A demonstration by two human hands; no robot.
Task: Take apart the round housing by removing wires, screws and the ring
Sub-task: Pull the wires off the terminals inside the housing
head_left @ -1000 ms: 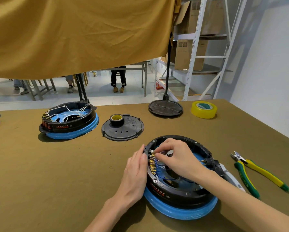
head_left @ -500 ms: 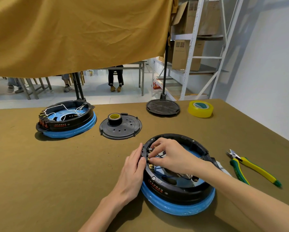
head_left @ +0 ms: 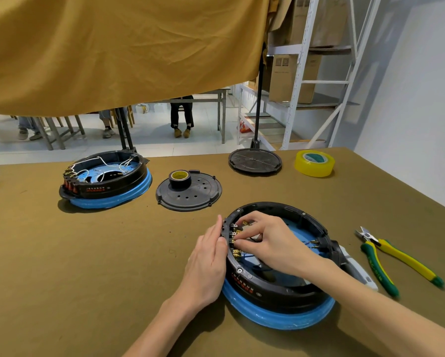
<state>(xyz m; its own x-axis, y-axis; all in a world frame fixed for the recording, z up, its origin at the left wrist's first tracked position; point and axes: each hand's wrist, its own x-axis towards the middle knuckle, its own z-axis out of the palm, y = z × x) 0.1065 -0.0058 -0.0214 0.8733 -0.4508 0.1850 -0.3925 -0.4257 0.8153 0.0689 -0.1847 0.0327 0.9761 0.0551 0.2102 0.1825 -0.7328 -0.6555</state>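
Observation:
A round black housing (head_left: 272,287) with a blue ring (head_left: 280,316) under it lies on the table in front of me. My left hand (head_left: 208,261) rests flat against its outer left wall, fingers straight. My right hand (head_left: 265,240) reaches inside over the rim and pinches a wire connector at the row of brass terminals (head_left: 236,239) on the left inner wall. Dark and blue wires (head_left: 252,256) run from the terminals under my palm. Two more brass-tipped wires (head_left: 312,244) stick out at the right inner wall.
Green-and-yellow cutters (head_left: 396,261) lie right of the housing. A second housing (head_left: 105,180) with white wires sits at the back left, a black lid (head_left: 189,193) carrying a tape roll beside it. A stand base (head_left: 254,161) and yellow tape (head_left: 314,163) are behind.
My right hand's fingers have shifted a little along the terminal row and closed on a connector. My left hand stays against the wall. The view has drifted slightly.

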